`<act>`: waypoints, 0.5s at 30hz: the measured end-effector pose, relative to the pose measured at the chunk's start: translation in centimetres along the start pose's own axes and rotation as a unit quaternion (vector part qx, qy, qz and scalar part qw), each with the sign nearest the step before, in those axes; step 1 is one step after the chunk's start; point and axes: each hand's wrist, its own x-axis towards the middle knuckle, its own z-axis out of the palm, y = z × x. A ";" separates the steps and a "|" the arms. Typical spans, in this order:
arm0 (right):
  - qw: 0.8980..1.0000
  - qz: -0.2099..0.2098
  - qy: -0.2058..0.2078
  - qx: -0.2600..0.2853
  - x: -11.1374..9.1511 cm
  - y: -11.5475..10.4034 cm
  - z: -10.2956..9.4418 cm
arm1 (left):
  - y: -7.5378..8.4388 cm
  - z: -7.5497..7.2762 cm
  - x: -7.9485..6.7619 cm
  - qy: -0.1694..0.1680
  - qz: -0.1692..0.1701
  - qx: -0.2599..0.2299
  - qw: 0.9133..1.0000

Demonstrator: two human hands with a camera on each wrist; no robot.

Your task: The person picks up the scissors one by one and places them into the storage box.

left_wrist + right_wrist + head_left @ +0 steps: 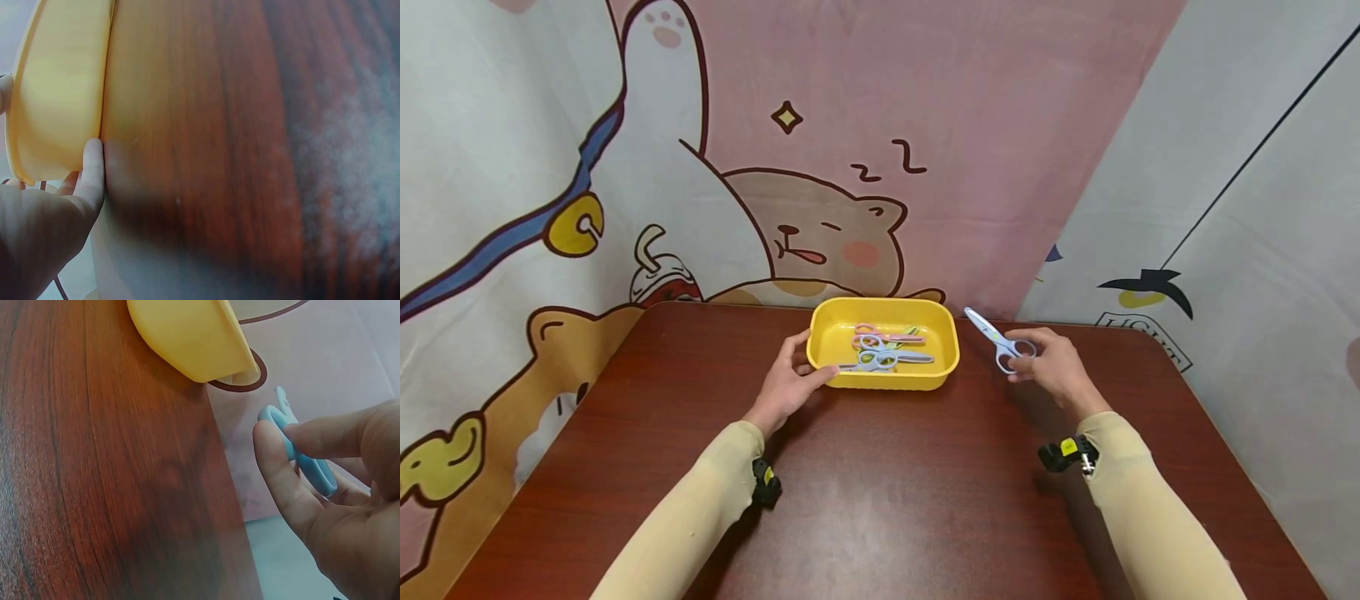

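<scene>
A yellow plastic tray (895, 382) stands at the back of the table, with several small scissors lying in it. Among them are pink scissors (904, 339), blue scissors (912, 357) and something green partly hidden beneath. My left hand (785, 385) grips the tray's left front corner, thumb on the rim and fingers along the outer side; the left wrist view shows the hand (53, 219) against the tray wall (59, 94). Right of the tray, my right hand (1054, 367) pinches light-blue scissors (988, 327) by the handle loops, above the table, blades pointing up and left.
The dark red-brown wooden table (880, 483) reaches back to a cloth backdrop (1000, 125) printed with cartoon animals. Its back edge runs just behind the tray. Each wrist carries a small black camera strap.
</scene>
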 end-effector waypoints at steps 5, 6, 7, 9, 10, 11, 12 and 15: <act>1.000 0.005 -0.001 -0.013 0.1 -0.3 0.1 | 0.1 0.1 0.0 0.001 0.002 -0.003 1.000; 1.000 0.006 -0.001 -0.013 0.1 -0.4 0.2 | 0.1 0.1 0.0 0.001 0.003 -0.003 1.000; 1.000 0.007 -0.002 -0.014 0.1 -0.6 0.2 | 0.1 0.1 0.0 0.001 0.003 -0.003 1.000; 1.000 0.010 -0.003 -0.011 0.2 -0.7 0.3 | 0.1 0.1 0.0 0.002 0.003 -0.003 1.000; 1.000 0.011 -0.003 -0.009 0.2 -0.8 0.3 | 0.1 0.1 0.0 0.002 0.003 -0.002 1.000; 1.000 0.010 -0.005 -0.005 0.2 -0.9 0.3 | 0.1 0.1 0.0 0.002 0.002 0.000 1.000; 1.000 0.010 -0.006 -0.001 0.2 -1.0 0.3 | 0.1 0.1 0.0 0.003 0.002 0.001 1.000; 1.000 0.009 -0.009 0.008 0.3 -1.1 0.4 | 0.1 0.0 0.0 0.004 0.000 0.003 1.000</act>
